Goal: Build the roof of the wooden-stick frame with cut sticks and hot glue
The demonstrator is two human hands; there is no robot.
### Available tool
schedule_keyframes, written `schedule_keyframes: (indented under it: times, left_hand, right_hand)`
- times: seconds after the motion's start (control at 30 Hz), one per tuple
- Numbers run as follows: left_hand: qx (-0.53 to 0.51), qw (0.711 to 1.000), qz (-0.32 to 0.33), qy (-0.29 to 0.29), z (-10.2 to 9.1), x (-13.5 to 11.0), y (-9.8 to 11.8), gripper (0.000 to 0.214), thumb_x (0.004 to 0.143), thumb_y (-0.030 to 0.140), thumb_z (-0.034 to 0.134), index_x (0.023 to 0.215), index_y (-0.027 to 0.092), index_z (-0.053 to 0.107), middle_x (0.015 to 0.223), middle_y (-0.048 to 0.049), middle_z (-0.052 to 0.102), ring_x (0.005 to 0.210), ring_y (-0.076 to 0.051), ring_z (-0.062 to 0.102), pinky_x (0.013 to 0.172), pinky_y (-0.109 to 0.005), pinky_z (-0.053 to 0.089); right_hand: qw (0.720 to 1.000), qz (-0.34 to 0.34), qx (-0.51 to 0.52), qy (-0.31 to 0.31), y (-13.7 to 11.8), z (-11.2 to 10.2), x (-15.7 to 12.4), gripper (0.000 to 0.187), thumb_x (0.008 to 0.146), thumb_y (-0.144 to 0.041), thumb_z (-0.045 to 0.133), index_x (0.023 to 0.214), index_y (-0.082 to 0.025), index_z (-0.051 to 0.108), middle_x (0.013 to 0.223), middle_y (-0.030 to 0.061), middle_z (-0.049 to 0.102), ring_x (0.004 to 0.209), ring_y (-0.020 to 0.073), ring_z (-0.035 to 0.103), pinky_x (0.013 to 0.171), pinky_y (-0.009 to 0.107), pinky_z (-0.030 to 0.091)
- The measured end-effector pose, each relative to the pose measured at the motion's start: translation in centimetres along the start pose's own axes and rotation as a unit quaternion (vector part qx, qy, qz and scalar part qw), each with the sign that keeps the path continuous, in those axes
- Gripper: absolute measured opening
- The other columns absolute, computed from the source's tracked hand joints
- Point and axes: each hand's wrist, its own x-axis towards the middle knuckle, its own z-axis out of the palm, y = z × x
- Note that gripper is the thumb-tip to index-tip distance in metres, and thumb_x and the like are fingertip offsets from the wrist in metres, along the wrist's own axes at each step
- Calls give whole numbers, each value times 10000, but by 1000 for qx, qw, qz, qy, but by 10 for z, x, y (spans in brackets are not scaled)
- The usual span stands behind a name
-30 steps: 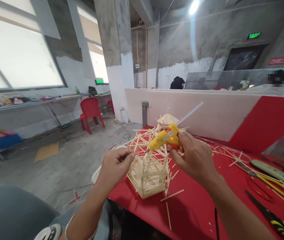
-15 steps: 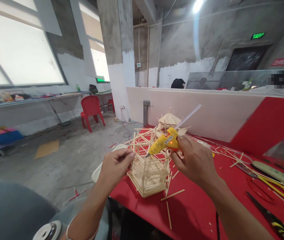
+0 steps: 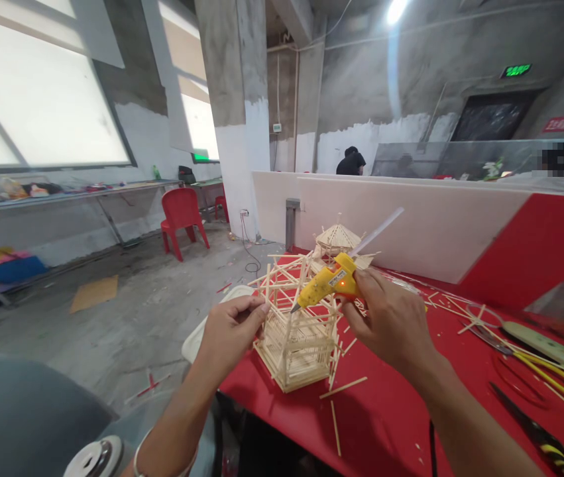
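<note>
My right hand (image 3: pixel 386 321) is wrapped round a yellow hot glue gun (image 3: pixel 329 283) with a clear glue stick poking out of its back; the nozzle points down-left at the top of a small house frame built from thin wooden sticks (image 3: pixel 297 331). My left hand (image 3: pixel 232 328) is closed in a pinch at the frame's upper left edge, fingertips touching a stick there. The frame stands on the red table (image 3: pixel 386 424) near its left corner.
A second stick model with a domed roof (image 3: pixel 337 240) stands behind. Loose sticks (image 3: pixel 344 387) lie scattered on the red table, with scissors (image 3: pixel 530 354) and a black-yellow tool (image 3: pixel 543 437) at right. A white divider wall (image 3: pixel 411 218) is behind; a red chair (image 3: pixel 179 215) stands on the floor.
The glue gun and both hands have stayed almost in place at the frame's top; the view has shifted slightly.
</note>
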Motion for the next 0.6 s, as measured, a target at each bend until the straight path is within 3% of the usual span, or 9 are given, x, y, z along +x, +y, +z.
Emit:
schedule_keyframes:
  times: [0.6]
  left_hand:
    - [1,1000,0,-8,1,-2,0,258,780,397,603,690,163,663,462,35,557,388,-83,470,420,-195,379]
  right_hand:
    - [1000,10,10,-10,-1,-2,0,285,823,-268,509,1055,-127,593,857,61,676,626,166,553,521,271,270]
